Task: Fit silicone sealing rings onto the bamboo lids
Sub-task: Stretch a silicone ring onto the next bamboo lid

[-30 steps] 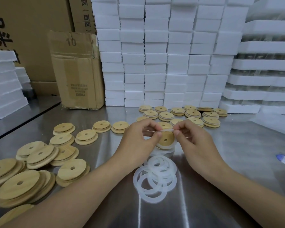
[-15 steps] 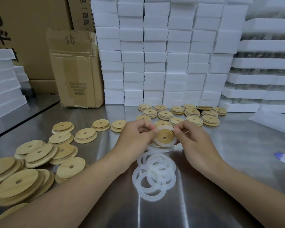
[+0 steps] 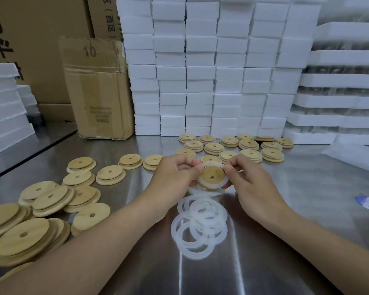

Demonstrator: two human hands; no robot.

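One bamboo lid (image 3: pixel 217 172) in pinching fingers (image 3: pixel 194 170), left hand (image 3: pixel 172 176), right hand (image 3: pixel 250 185), carton (image 3: pixel 98 88) (marked "10")

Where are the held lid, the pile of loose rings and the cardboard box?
lid (image 3: pixel 217 173): head view, on the bamboo face beside the hole.
rings (image 3: pixel 197 254): head view, on the band of the nearest ring.
box (image 3: pixel 98 90): head view, on the front face below the "10".

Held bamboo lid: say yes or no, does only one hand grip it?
No, the left hand and right hand both pinch the bamboo lid at its edges.
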